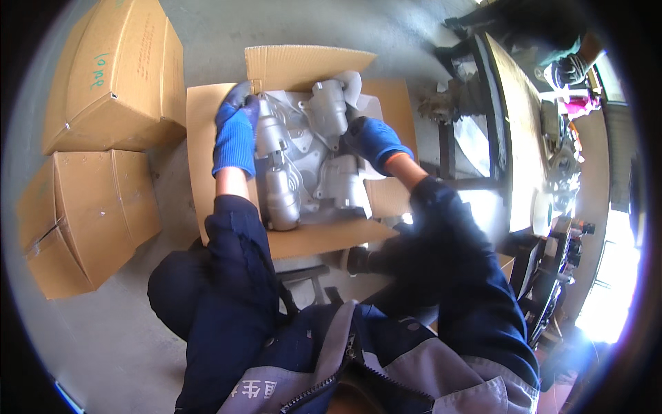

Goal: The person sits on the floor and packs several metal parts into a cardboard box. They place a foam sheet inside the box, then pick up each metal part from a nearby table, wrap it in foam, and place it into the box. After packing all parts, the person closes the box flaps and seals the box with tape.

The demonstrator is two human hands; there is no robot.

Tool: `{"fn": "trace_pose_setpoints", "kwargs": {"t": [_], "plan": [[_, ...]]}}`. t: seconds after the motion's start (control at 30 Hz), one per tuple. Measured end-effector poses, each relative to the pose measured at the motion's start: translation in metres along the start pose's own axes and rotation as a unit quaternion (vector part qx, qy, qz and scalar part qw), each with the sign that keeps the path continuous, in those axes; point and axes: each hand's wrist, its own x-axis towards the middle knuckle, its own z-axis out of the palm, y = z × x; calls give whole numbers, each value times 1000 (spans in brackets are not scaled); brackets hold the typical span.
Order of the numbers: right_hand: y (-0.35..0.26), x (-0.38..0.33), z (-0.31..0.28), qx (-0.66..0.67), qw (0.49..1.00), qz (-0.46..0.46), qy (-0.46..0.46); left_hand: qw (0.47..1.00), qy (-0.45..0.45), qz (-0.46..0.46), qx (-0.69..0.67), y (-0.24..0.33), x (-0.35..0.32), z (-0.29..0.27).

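An opened cardboard box [296, 63] stands in front of me with its flaps folded out. Inside it lie several silver-grey cast metal housings with rounded cylindrical bodies, among them an upper-left housing [270, 131] and an upper-right housing [327, 109]. My left hand [238, 124], in a blue knit glove with a dark palm, is curled at the box's left edge against the upper-left housing. My right hand [374, 143], gloved alike, is closed at the right side beside the upper-right housing and a whitish sheet [369, 107]. What the fingers of either hand grip is hidden.
Two closed cardboard boxes, a far carton [114, 76] and a nearer carton [89, 214], stand on the floor at the left. To the right is a workbench [514, 138] with metal parts along it. Another person's gloved hand [569, 71] shows at the far right.
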Motion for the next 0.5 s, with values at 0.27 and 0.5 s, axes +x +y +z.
{"fn": "trace_pose_setpoints", "kwargs": {"t": [0.27, 0.5], "plan": [[54, -102, 39, -209, 949, -232, -52, 788, -45, 202, 580, -91, -50, 35], [71, -85, 78, -230, 931, -280, -37, 803, -128, 116, 570, -52, -53, 36]]}}
